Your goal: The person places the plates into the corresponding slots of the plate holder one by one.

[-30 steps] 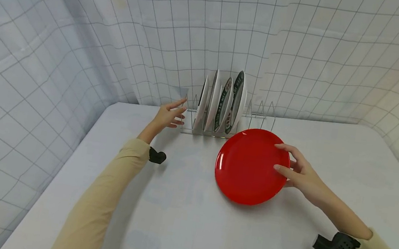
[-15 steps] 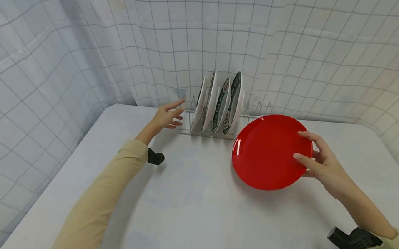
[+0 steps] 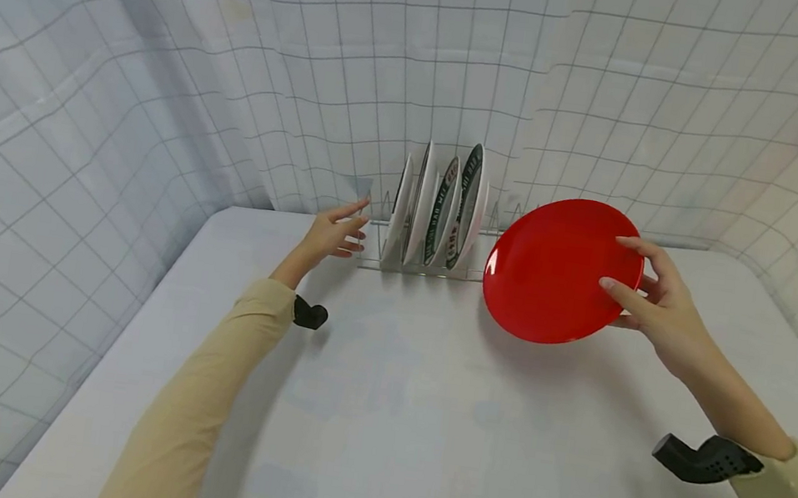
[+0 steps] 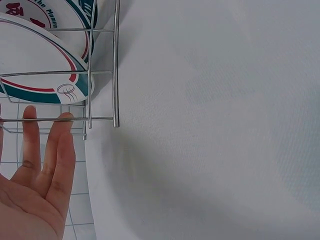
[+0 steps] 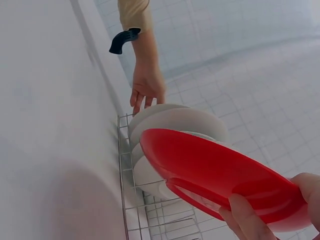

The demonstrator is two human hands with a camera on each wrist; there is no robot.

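Note:
My right hand (image 3: 670,318) grips a round red plate (image 3: 554,278) by its right edge, thumb on the upper face and other fingers behind. The plate tilts above the table, overlapping the right end of a wire dish rack (image 4: 116,60) in the head view. In the right wrist view, the red plate's underside (image 5: 210,160) shows above the rack's wires. At the rack's left end, my left hand (image 3: 328,235) has its fingers extended, with fingertips right at the end wire in the left wrist view. Several white plates with dark green patterned rims (image 3: 439,216) stand upright in the rack.
A white table (image 3: 377,414) lies under the rack. White grid-patterned curtains (image 3: 364,51) hang behind it and to both sides. Black wrist-worn devices sit at the left sleeve (image 3: 310,314) and right sleeve (image 3: 708,460).
My right hand has carried the red plate rightward and farther back, toward the rack's right end, and its tilt has increased. My left hand stays at the rack's left end.

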